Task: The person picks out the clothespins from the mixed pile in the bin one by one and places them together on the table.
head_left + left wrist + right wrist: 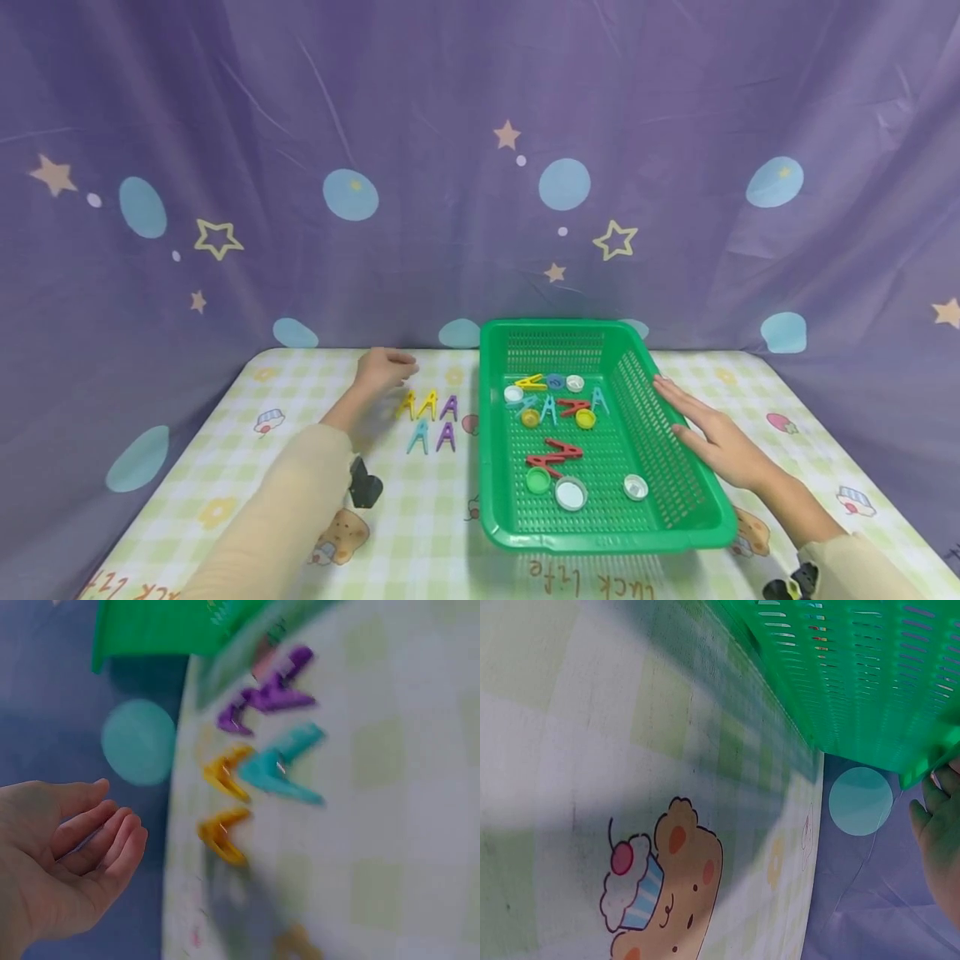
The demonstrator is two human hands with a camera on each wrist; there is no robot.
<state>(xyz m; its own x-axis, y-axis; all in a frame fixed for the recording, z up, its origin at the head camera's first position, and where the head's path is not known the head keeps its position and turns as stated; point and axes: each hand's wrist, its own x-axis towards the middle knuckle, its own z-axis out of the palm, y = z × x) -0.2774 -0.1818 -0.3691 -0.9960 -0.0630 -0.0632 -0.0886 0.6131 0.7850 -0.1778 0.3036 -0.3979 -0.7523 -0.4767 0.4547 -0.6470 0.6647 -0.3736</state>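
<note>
My left hand [382,369] hovers over the back left of the table, holding nothing, its fingers loosely bent in the left wrist view. Just in front of it lie two yellow clothespins [427,404], two purple clothespins [446,436] and one light blue clothespin [418,436], spread on the cloth. To their right stands a green plastic basket [489,492]. My right hand [716,442] rests with fairly straight fingers against the basket's right rim. Inside the basket lie red clothespins [564,448], blue clothespins [549,409], a yellow clothespin [531,382] and several bottle caps [572,493].
A pale green checked tablecloth [405,542] with printed bears and cupcakes covers the table. Behind the table's far edge hangs a purple curtain [435,250] with stars and blue ovals. Dark wrist straps [365,483] sit at the sleeves.
</note>
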